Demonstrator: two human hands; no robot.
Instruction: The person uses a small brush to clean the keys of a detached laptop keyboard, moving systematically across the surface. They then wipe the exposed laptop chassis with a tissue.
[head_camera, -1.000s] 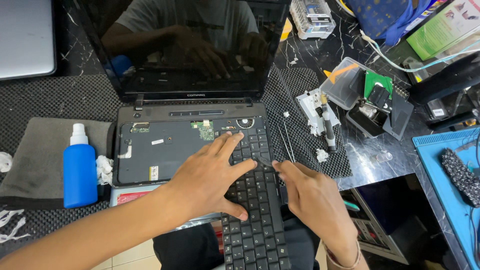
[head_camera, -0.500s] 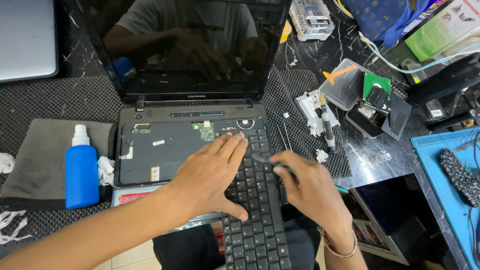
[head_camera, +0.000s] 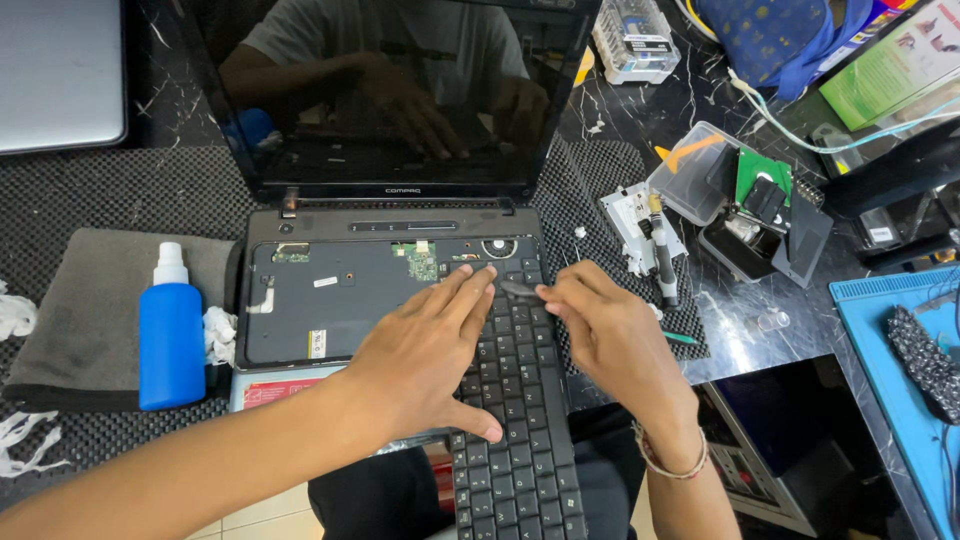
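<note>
L hand (head_camera: 425, 355) lies flat, fingers spread, on detached black laptop keyboard (head_camera: 520, 440), which sits askew over the open dark laptop base (head_camera: 340, 300). R hand (head_camera: 610, 335) pinches a thin dark tool (head_camera: 520, 290) w/ tip at keyboard's top edge

- One view only is given, taken from a camera worn on the head, above and just behind the laptop (head_camera: 400, 200).
- The lens is tilted steeply down and forward, toward the laptop's dark screen.
- The laptop is seen close, centred; bench clutter is caught to its right, a grey cloth (head_camera: 90, 310) to its left.
</note>
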